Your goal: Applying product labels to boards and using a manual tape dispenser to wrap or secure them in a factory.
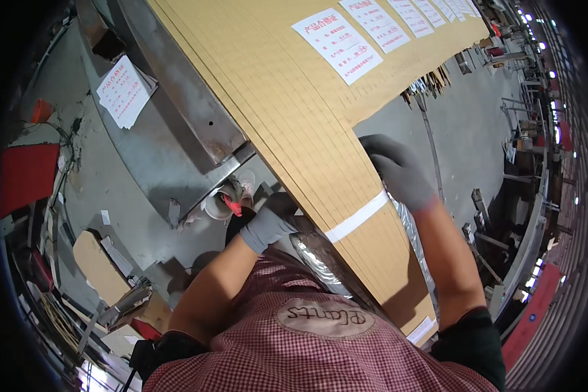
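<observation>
A long stack of tan cardboard sheets [294, 111] runs diagonally in front of me, crossed by a white band [357, 215] near my end. My left hand [266, 230], in a grey glove, is closed just beside the stack's left edge, near a shiny plastic-wrapped part [320, 264]; what its fingers hold, if anything, is hidden. At the opposite edge, above the band, my gloved right hand [402, 173] is curled with its fingers bent inward. Its fingertips and anything in them cannot be made out. White paper labels with red print [338, 46] lie in a row on the cardboard.
Left of the stack, a grey metal table [157, 157] carries a pile of similar labels [125, 91] and a rusty steel beam [196, 111]. A white bucket [217, 206] with something red stands below. Metal bars [431, 85] and racks are at the right.
</observation>
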Available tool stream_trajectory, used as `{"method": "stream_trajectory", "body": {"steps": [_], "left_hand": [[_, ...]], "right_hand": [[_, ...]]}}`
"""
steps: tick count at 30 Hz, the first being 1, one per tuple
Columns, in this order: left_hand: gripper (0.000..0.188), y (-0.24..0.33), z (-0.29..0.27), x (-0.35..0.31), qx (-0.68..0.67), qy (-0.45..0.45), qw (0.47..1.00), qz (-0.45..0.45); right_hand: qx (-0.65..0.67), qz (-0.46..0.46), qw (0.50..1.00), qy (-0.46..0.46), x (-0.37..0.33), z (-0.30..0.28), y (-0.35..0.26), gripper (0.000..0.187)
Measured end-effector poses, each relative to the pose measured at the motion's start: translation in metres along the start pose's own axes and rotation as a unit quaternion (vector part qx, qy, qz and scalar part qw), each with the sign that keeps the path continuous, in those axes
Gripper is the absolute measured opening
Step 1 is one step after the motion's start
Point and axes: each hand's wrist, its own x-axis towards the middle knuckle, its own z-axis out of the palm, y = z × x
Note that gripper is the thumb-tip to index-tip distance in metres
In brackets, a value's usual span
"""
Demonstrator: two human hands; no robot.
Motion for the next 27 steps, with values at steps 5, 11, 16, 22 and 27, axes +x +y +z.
{"method": "stream_trajectory", "body": {"steps": [5,11,16,22,27], "left_hand": [[0.060,0.047,-0.020,-0.006,0.304,0.003,0.953,0.003],[0.015,0.262,0.021,0.002,0.481,-0.229,0.796,0.286],[0.043,0.209,0.052,0.095,0.342,-0.064,0.895,0.279],[0.057,0.217,0.050,0.078,0.567,-0.195,0.770,0.217],[0.075,0.214,0.055,0.089,0.630,-0.305,0.664,0.263]], "right_hand": [[-0.460,-0.204,0.860,0.079,-0.067,0.080,-0.052,0.074],[-0.400,-0.291,0.845,0.204,-0.057,0.077,-0.005,0.058],[0.282,-0.072,0.950,0.115,-0.057,0.022,0.001,0.017],[-0.323,-0.156,0.923,-0.138,-0.068,-0.046,-0.074,0.024],[-0.584,-0.051,0.809,0.044,-0.009,-0.017,0.026,0.024]]}}
